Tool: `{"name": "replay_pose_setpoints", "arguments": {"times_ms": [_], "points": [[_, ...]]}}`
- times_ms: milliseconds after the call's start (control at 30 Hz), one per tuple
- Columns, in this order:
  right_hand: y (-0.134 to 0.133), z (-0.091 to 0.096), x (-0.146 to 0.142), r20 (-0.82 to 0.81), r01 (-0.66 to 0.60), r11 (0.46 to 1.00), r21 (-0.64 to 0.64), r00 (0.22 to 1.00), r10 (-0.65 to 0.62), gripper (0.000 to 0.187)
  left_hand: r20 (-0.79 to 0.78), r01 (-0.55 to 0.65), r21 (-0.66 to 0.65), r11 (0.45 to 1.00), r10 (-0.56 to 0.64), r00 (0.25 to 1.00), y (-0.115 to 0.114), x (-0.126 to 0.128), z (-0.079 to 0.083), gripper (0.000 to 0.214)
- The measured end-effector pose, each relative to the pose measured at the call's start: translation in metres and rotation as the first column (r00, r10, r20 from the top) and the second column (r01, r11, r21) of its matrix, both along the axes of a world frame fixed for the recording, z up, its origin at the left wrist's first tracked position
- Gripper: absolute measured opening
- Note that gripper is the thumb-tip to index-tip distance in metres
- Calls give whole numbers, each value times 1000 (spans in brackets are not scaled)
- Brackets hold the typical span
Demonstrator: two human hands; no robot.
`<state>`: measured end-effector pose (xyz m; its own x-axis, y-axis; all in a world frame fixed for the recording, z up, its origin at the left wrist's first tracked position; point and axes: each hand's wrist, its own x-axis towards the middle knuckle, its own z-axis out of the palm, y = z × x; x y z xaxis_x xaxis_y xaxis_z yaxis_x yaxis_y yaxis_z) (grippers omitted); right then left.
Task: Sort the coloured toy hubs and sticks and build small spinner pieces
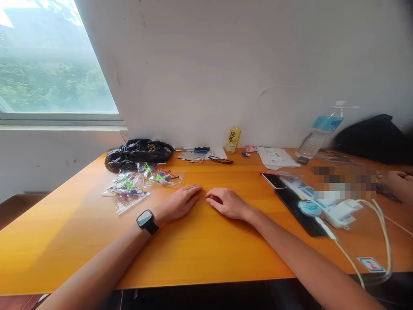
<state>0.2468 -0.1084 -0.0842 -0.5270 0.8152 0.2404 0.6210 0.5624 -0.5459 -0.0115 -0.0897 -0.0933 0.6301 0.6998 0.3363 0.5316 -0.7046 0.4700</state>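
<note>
My left hand (180, 200) lies on the wooden table (193, 254), palm down with its fingers stretched out, and holds nothing. A black watch (147, 221) is on that wrist. Just to the right, my right hand (228, 203) rests on the table with its fingers loosely curled in; nothing shows in the hollow between thumb and forefinger. The two hands are close but apart. Nearest to the left hand are clear plastic bags (127, 189) of small coloured parts, green, red, blue and white among them.
A black plastic bag (138, 154), a screwdriver (201, 150), a yellow packet (233, 139) and papers (277, 157) lie along the wall. To the right are a phone (274, 181), a power strip (335, 213) with cables, a water bottle (319, 135) and another person's hand (400, 183).
</note>
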Motion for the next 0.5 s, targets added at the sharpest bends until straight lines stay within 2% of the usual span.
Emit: {"name": "replay_pose_setpoints", "arguments": {"times_ms": [167,267,367,500], "points": [[-1,3,0,18,-15,1000,-8,1000,15,21,-28,-211,65,975,213,977,30,-24,-17,42],[1,1,1,56,-8,999,50,998,5,20,-42,-324,100,941,330,943,49,-38,-28,44],[5,-5,4,126,40,992,120,990,-55,29,-93,-310,137,941,324,941,54,-42,-32,46],[13,-19,7,285,222,973,67,930,-232,64,-230,-223,105,969,242,943,41,-33,-26,64]]}}
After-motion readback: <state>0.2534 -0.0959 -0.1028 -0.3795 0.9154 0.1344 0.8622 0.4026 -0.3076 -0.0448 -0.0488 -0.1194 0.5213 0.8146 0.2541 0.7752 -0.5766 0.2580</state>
